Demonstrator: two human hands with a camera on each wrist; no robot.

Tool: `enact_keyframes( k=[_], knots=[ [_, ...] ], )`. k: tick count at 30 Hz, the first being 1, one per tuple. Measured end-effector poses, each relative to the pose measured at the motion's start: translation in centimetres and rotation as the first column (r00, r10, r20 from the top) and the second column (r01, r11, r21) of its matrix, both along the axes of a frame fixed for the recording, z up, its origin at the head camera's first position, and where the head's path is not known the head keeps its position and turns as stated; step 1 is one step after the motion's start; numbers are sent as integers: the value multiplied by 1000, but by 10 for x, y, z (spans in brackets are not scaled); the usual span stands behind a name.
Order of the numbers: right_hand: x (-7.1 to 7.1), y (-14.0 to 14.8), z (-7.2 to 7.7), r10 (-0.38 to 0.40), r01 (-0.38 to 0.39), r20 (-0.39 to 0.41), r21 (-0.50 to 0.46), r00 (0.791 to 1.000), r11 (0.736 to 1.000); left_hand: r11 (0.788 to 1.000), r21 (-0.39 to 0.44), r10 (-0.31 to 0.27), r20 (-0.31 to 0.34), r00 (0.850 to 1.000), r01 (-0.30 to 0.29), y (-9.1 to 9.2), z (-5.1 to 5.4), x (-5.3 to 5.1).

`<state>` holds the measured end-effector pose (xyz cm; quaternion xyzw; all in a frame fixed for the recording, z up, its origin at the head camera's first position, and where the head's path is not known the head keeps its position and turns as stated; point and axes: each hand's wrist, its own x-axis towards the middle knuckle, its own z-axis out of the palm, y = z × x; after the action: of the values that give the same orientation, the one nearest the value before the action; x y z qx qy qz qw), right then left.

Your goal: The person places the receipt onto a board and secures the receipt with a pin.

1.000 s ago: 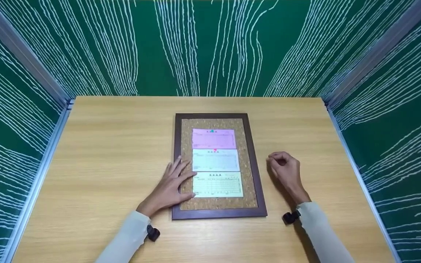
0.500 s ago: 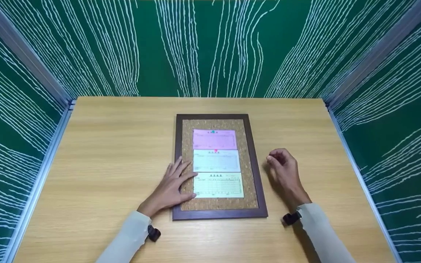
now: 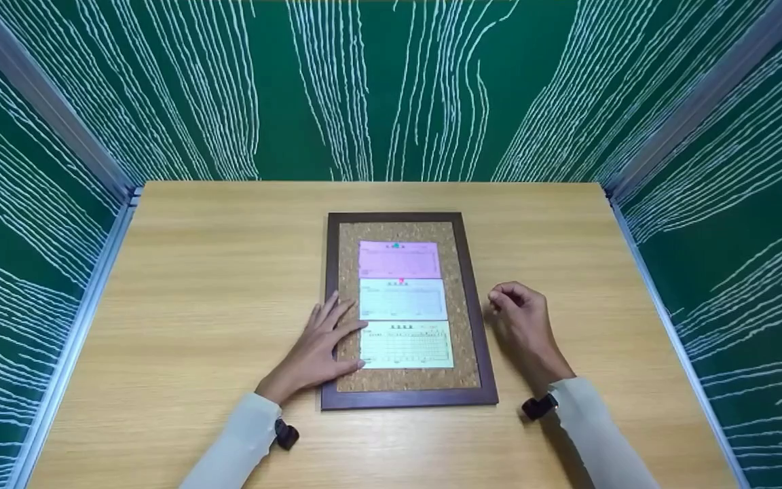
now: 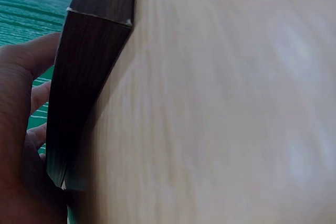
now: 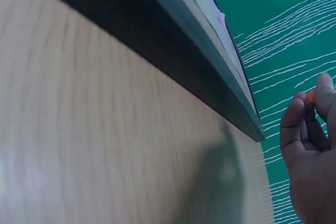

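Observation:
A dark-framed cork board (image 3: 401, 380) lies on the table, bearing a pink slip (image 3: 399, 261), a white slip (image 3: 402, 302) and a pale green slip (image 3: 406, 346) in a column. A green push pin (image 3: 396, 245) sits at the pink slip's top, a red push pin (image 3: 401, 280) where the pink and white slips meet. My left hand (image 3: 316, 346) rests spread over the left frame, thumb and forefinger at the green slip's left edge. Just right of the board, my right hand (image 3: 527, 322) pinches an orange push pin (image 5: 311, 97), mostly hidden by the fingertips.
The wooden table (image 3: 214, 272) surrounds the board. Green panels (image 3: 391, 88) with white wavy lines stand at the back and both sides. A small black wrist camera (image 3: 286, 435) sits on the left sleeve, another camera (image 3: 538, 407) on the right.
My right hand has shifted slightly left, nearer the board's right frame, with the pin still pinched. The left hand and the slips keep their places.

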<state>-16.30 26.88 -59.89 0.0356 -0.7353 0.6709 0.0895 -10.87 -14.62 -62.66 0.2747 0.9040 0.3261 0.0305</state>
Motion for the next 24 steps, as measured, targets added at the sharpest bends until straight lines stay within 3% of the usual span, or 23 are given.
enact_keyframes(
  k=[4, 17, 24],
  knots=[
    [1, 0, 0, 7, -7, 15, -16, 1000, 1000, 1000, 11, -1, -10, 1000, 1, 0, 1, 1],
    [10, -9, -1, 41, -45, 39, 114, 998, 992, 1000, 14, 1, -6, 1000, -1, 0, -1, 0],
    [15, -17, -1, 80, -86, 55, 123, 995, 989, 1000, 13, -1, -5, 1000, 1, -1, 1, 1]
  ],
)
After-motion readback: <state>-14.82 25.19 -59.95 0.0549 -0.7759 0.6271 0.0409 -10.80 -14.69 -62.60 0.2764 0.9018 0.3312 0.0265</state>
